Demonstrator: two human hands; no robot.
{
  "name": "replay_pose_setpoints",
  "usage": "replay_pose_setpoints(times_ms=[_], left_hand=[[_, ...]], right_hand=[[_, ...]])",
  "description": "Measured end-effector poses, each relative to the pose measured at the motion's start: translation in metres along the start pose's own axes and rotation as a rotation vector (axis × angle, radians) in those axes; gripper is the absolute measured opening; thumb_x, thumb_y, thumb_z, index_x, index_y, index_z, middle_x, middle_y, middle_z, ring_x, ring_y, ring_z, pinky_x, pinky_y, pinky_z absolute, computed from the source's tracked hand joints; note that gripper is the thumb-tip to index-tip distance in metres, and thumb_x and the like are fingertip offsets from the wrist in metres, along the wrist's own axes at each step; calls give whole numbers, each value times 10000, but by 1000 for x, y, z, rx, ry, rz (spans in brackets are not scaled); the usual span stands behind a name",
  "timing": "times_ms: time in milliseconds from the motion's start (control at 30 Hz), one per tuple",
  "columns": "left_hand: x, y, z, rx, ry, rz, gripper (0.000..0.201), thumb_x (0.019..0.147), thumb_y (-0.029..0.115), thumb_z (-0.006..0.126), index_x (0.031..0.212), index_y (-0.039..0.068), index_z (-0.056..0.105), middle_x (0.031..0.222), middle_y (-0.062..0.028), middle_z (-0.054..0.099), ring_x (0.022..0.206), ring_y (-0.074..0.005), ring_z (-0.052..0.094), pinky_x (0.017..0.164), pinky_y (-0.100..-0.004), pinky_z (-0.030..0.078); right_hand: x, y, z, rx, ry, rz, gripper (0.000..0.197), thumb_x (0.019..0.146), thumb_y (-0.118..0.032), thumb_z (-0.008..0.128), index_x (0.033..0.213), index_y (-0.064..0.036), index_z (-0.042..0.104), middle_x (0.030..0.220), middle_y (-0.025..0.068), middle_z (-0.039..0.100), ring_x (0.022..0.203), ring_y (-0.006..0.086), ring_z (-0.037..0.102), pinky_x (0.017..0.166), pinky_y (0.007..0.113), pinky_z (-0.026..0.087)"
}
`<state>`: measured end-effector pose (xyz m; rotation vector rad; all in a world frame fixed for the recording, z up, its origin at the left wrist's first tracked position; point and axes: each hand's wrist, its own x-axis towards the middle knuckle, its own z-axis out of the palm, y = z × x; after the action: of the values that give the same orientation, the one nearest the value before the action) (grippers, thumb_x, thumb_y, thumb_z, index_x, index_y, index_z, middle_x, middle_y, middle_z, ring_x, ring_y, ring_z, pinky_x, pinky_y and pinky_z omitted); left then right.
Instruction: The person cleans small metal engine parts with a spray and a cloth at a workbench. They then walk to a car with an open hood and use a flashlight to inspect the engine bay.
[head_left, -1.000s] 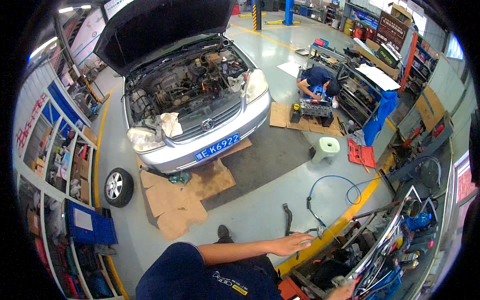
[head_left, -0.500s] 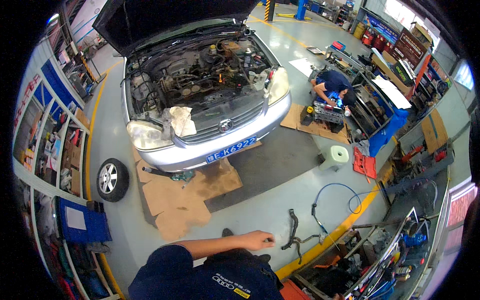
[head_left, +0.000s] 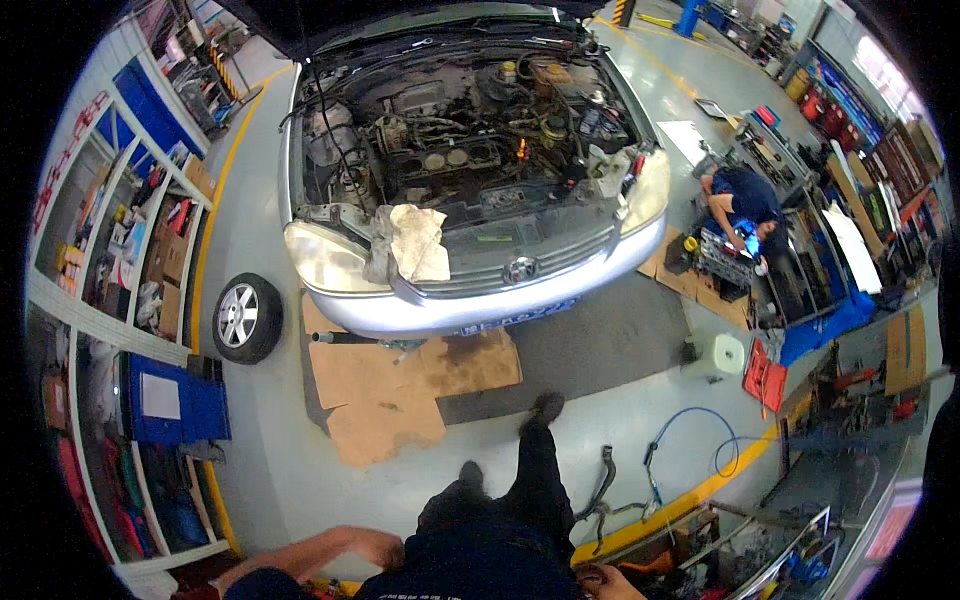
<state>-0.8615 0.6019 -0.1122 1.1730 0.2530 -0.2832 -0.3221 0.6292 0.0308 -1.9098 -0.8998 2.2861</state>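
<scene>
My left hand (head_left: 374, 546) hangs beside my left hip at the lower edge, blurred, its fingers not distinct. Only part of my right hand (head_left: 604, 580) shows, low beside my right thigh, its fingers mostly hidden. I make out nothing held in either. Ahead of me stands a silver car (head_left: 400, 318) with its hood (head_left: 340, 20) up. Its engine (head_left: 440, 160) is partly stripped, with round cylinder openings showing. A stained cloth (head_left: 418, 243) lies over the front edge by the left headlight (head_left: 325, 258). One of my feet (head_left: 546, 405) is stepped forward toward the car.
Flattened cardboard (head_left: 385, 425) covers floor before the bumper; a wheel (head_left: 247, 318) stands left, near shelving (head_left: 75, 325). Black hoses (head_left: 603, 480) and a blue hose (head_left: 655, 450) lie right. Beyond are a stool (head_left: 722, 355), a red case (head_left: 765, 378) and a person (head_left: 745, 195) bent over an engine part.
My left hand has swung from in front of my body back to the left. My right hand has come into view at the lower edge. The car looks nearer, and my legs show.
</scene>
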Motion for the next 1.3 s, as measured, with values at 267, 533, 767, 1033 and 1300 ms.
replay_pose_setpoints(times_ms=[267,533,767,1033,1300], left_hand=[[16,154,-22,-337,808,-394,395,839,210,727,1170,-4,716,1030,-193,771,953,-288,706,840,-440,525],[65,240,-71,-546,1057,-433,400,851,219,722,1193,12,716,1075,-183,765,986,-288,702,863,-436,524],[62,257,-110,-639,1099,-433,405,862,227,718,1214,25,715,1115,-175,760,1016,-288,699,883,-432,524],[-3,219,-164,-555,963,-371,412,874,235,713,1237,40,714,1160,-165,753,1049,-287,695,906,-428,523],[-80,167,-248,-405,773,-340,418,887,244,708,1260,56,714,1205,-156,747,1083,-287,691,929,-423,522]], right_hand=[[176,-140,-179,-908,-784,-16,139,790,-57,681,920,-9,683,810,84,722,710,187,639,638,359,492],[214,-375,-184,-1109,-698,-375,141,718,-58,660,845,4,654,761,157,700,697,332,650,648,452,504],[236,-398,-196,-796,-535,-248,413,727,43,653,1139,16,684,1019,130,753,989,240,693,837,350,559],[266,-393,-201,-719,-539,-101,419,787,6,700,1206,16,700,966,80,734,884,153,611,783,323,503],[275,-429,-167,-709,-369,-102,542,782,-41,780,1298,51,641,1149,100,737,1070,194,633,986,376,501]])
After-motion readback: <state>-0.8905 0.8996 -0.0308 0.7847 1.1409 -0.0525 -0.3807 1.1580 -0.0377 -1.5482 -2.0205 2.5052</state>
